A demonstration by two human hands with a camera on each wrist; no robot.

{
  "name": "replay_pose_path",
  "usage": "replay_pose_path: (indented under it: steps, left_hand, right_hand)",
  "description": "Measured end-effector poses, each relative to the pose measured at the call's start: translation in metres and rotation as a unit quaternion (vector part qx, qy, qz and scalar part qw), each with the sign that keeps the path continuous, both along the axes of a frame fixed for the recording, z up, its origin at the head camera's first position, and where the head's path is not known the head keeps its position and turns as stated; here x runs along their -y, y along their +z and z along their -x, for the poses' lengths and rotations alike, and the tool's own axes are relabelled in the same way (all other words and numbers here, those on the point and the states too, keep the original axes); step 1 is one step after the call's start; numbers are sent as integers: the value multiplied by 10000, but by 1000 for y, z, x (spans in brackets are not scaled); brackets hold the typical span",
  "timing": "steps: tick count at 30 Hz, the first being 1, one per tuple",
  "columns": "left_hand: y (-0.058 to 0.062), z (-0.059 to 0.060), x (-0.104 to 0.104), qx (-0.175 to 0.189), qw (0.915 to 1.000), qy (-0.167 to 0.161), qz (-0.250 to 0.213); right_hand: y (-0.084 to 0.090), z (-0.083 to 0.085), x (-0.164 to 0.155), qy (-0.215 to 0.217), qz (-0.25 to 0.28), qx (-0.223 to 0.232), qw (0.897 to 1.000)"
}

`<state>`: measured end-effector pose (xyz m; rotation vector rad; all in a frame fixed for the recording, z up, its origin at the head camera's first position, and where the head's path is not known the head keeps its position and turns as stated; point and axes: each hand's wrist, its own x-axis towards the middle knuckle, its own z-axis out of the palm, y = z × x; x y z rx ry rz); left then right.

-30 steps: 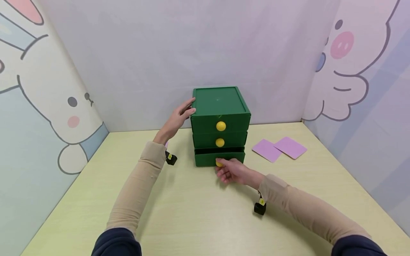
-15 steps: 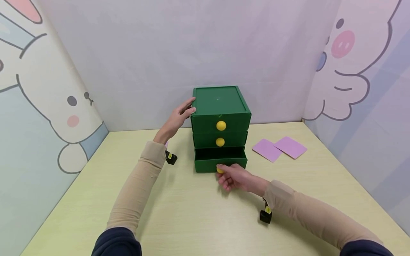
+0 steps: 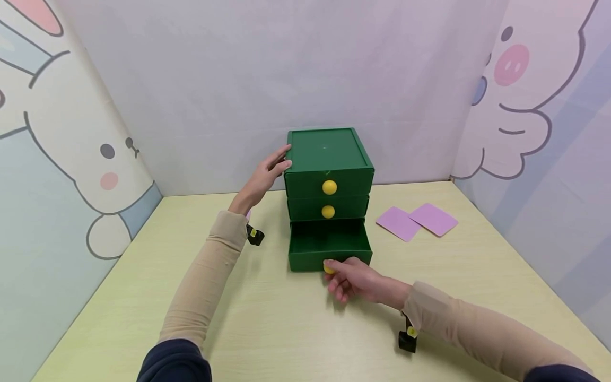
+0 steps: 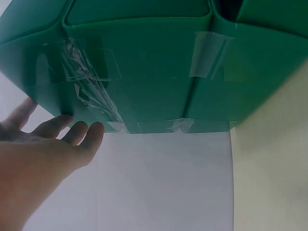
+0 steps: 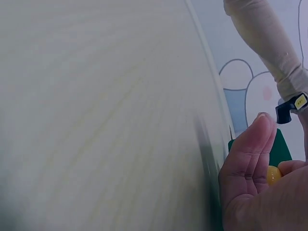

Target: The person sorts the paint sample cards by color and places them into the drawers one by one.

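Observation:
A green three-drawer cabinet [image 3: 329, 159] stands at the back middle of the pale table [image 3: 286, 329]. Its bottom drawer [image 3: 329, 246] is pulled out and shows an empty green inside. My right hand [image 3: 350, 276] pinches that drawer's yellow knob [image 3: 328, 269], which also shows between the fingers [image 5: 250, 159] as the knob [image 5: 273, 174] in the right wrist view. My left hand [image 3: 267, 175] lies flat with straight fingers against the cabinet's upper left side; the left wrist view shows the hand [image 4: 53, 144] touching the taped green wall [image 4: 144, 72]. The upper two drawers are closed, each with a yellow knob [image 3: 329, 187].
Two pink cards [image 3: 416, 221] lie on the table right of the cabinet, overlapping. Cartoon-printed walls enclose the table at the back, left [image 3: 57, 148] and right [image 3: 534, 132].
My right hand has drawn the bottom drawer further out toward me, from a slight gap to well open. The left hand has stayed against the cabinet.

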<state>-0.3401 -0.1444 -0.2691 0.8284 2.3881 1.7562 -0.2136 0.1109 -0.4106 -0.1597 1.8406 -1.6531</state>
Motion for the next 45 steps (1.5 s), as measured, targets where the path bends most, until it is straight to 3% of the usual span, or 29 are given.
replay_pose_path:
  steps: [16,26,30,33,36,38,40,43,45]
  left_hand:
    - [0,0,0,-45,10000,-22,3]
    - [2,-2,-1,-47,10000,-2,48]
    - [1,-1,-1,-44,10000,-4,60]
    - [-4,6,0,-62,10000,7,20]
    - [-11,15,2,-110,9999,38,-10]
    - [-16,20,2,-156,9999,58,-28]
    - [-18,22,2,-205,9997,90,-16]
    - [-20,21,2,-241,9996,138,-42]
    - [-19,20,2,-251,9995,163,-32]
  right_hand:
    - [2,-33,-5,137,20,-22,9999]
    - [1,-38,-7,179,-40,202,9996]
    - [4,-41,-11,367,-326,118,9987]
    - [18,-41,-20,774,-569,-228,9951]
    - [40,-31,-37,1132,-584,-944,9874]
    - [54,-19,-55,1139,-495,-1537,9803]
    - [66,-2,-78,947,-482,-2024,9735]
    - [75,30,-116,313,-617,-2618,9626]
    - [76,51,-140,-264,-1013,-3049,9466]
